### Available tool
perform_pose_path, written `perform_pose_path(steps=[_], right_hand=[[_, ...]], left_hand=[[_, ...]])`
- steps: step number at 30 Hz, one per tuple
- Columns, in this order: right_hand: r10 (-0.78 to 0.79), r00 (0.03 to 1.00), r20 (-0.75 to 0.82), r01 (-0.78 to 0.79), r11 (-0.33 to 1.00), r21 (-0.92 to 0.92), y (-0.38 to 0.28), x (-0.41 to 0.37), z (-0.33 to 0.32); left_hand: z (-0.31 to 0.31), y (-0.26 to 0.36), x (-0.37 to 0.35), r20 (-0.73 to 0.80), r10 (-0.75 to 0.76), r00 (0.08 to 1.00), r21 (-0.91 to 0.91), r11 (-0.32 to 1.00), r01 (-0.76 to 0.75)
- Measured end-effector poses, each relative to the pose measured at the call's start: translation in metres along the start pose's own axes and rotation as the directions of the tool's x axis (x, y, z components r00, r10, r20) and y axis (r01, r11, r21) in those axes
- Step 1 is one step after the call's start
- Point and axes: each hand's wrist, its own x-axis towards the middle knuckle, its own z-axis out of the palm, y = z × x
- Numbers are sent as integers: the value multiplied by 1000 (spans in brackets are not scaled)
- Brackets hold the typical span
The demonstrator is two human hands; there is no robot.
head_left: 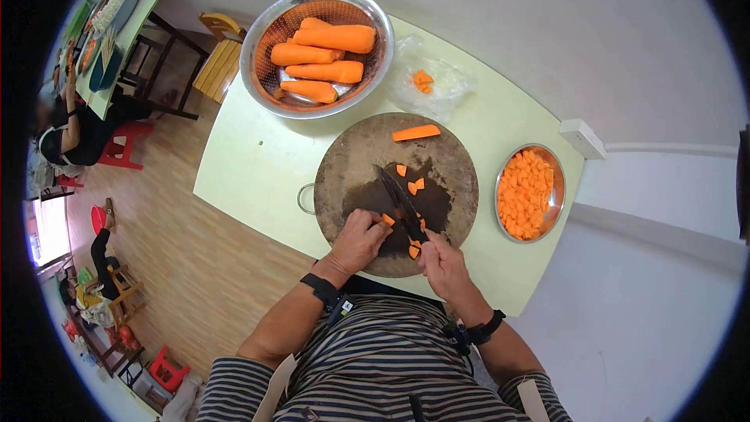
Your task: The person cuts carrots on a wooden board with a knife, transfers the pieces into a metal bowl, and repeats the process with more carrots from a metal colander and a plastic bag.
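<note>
My right hand grips the handle of a dark-bladed knife, its blade slanting up and left over a round wooden cutting board. On the blade's left, my left hand has its fingers closed on a short carrot piece. Small cut carrot chunks lie on the wet, dark middle of the board, and a few more sit close to the knife near my right hand. A longer carrot stick rests by the board's far edge.
A metal colander of whole carrots stands at the table's back left. Beside it lies a clear plastic bag with carrot bits. A steel bowl of cut carrot is on the right, near the wall. Other people sit across the room at left.
</note>
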Motion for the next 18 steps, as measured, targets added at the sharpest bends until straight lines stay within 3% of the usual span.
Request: perform_pose_path(steps=[3,6,11,15,18], right_hand=[[-27,999,-18,27,1000,-7,1,1,0],[-48,996,-72,55,993,101,5,10,-2],[241,970,-24,-227,939,258,-5,23,-11],[209,976,-55,-194,960,202,0,28,-11],[279,960,-13,-257,900,352,-6,26,-13]], left_hand=[[-2,3,4,-13,6,1000,-2,1000,-7],[-1,3,4,-17,10,1000,10,1000,-10],[-1,2,5,-15,17,1000,32,999,-16],[-1,2,5,-19,12,1000,16,1000,-12],[-1,2,6,-17,1,1000,22,1000,-1]])
